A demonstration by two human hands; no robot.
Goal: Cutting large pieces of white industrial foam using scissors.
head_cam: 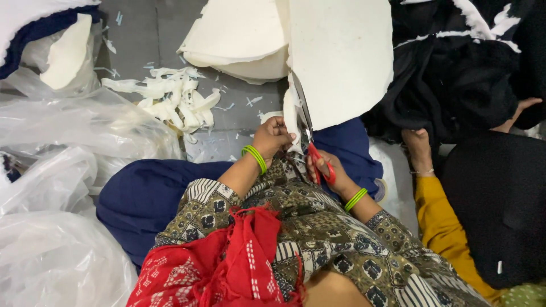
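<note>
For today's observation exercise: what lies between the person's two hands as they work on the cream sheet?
In the head view, between the left hand and right hand lie the cream sheet's trimmed edge and the red-handled scissors cutting it.

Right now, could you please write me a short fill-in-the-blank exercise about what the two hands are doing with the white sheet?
1. The right hand works a pair of scissors with handles coloured ____.
2. The left hand grips the edge of the flat cream-white foam sheet beside the ____ of the scissors.
3. Each wrist wears thin bangles coloured ____.
4. A pile of curled white offcut strips lies on the grey ____.

Missing words: red; blades; green; floor
</note>
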